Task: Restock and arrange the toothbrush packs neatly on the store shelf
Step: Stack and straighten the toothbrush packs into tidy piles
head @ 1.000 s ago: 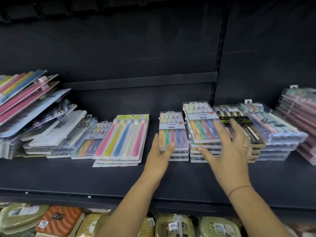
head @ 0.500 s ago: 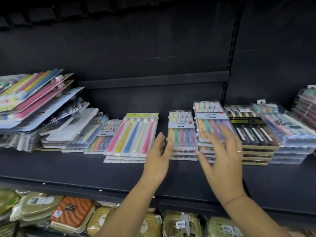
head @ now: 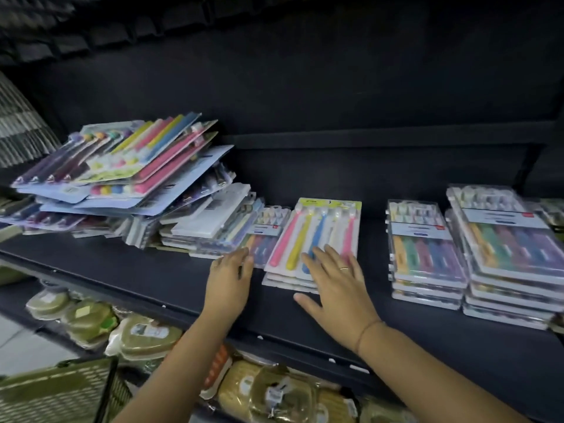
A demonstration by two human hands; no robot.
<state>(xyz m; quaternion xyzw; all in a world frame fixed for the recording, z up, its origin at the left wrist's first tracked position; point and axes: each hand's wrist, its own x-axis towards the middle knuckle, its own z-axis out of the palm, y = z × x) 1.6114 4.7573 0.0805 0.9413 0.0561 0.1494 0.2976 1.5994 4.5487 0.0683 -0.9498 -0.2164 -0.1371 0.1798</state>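
Observation:
On the dark shelf [head: 122, 270] lies a short stack of card-backed toothbrush packs [head: 317, 236] with pink, yellow, blue and white brushes. My right hand [head: 335, 285] lies flat with straight fingers on the near end of that stack. My left hand [head: 229, 279] is open too, its fingertips touching the near end of a small clear pack [head: 268, 230] just left of the stack. Two stacks of clear-boxed packs [head: 424, 251] [head: 506, 248] stand to the right. A tilted, untidy heap of mixed packs [head: 122, 178] fills the shelf's left part.
Below the shelf lies a row of wrapped greenish and orange items [head: 146, 337]. A green perforated basket [head: 58, 392] sits at the lower left. A bare strip of shelf runs along the front edge before the stacks.
Both hands have shifted left, away from the clear-boxed stacks, onto the card-backed stack and the small pack beside it. The view has swung left as well.

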